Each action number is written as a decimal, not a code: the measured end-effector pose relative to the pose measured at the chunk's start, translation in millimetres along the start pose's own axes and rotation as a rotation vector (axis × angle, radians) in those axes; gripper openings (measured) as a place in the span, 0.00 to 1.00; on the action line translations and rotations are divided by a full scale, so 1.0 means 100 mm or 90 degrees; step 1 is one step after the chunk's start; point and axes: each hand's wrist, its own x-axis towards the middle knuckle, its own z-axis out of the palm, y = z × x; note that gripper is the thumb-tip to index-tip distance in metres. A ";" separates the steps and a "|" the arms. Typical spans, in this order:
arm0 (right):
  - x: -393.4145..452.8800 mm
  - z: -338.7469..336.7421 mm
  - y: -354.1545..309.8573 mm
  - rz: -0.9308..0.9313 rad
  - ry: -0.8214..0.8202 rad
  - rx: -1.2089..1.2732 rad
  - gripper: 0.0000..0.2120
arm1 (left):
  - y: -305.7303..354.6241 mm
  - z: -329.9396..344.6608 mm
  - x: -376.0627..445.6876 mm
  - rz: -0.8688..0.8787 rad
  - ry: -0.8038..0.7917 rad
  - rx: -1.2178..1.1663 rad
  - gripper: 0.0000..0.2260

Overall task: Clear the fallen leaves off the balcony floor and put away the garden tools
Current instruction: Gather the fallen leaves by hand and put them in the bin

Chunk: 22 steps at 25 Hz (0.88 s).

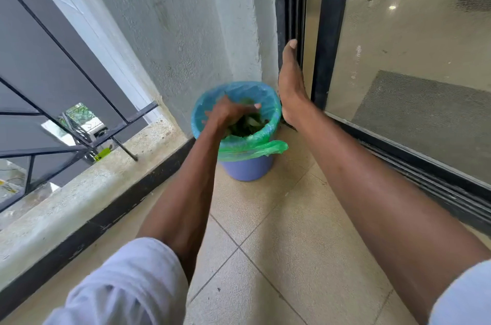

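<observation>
Floor: beige balcony tiles (279,218) under both outstretched arms.
Room: textured wall ahead; dark sliding-door frame (329,32) at right, railing left.
Count: one blue bucket (247,168), one green liner.
Left hand (228,112): blurred over leaves (247,124) inside bucket; grip unclear.
Right hand (291,80): fingers straight, flat against the door frame.

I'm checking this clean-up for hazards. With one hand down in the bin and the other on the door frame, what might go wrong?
The left hand pressing into the leaves might tip the small bin or tear its green liner. The right hand rests flat against the sliding door frame; its fingers could get pinched if the door moves.
</observation>
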 end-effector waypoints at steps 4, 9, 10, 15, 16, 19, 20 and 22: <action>-0.06 -0.38 0.37 0.015 0.100 -0.085 0.38 | 0.23 0.14 -0.45 0.178 0.241 -0.046 0.26; -0.13 -1.31 1.06 0.094 0.235 -0.242 0.25 | 0.33 1.25 -1.00 0.368 0.045 -0.120 0.04; -0.20 -1.52 1.18 0.089 0.237 -0.315 0.21 | 0.16 1.53 -0.98 0.315 -0.055 -0.044 0.05; -0.57 -2.31 1.62 0.049 0.237 -0.638 0.16 | -0.63 2.16 -0.66 0.213 -0.287 0.338 0.13; -0.65 -2.40 1.69 0.039 0.241 -0.692 0.17 | -0.67 2.18 -0.63 0.218 -0.275 0.345 0.13; -0.99 -2.67 1.96 0.035 0.201 -0.845 0.18 | -0.70 2.43 -0.56 0.273 -0.332 0.402 0.20; -1.11 -2.77 2.05 0.027 0.183 -0.880 0.18 | -0.69 2.54 -0.57 0.298 -0.403 0.453 0.24; -1.26 -2.93 2.17 0.012 0.164 -0.926 0.17 | -0.67 2.74 -0.58 0.341 -0.489 0.539 0.29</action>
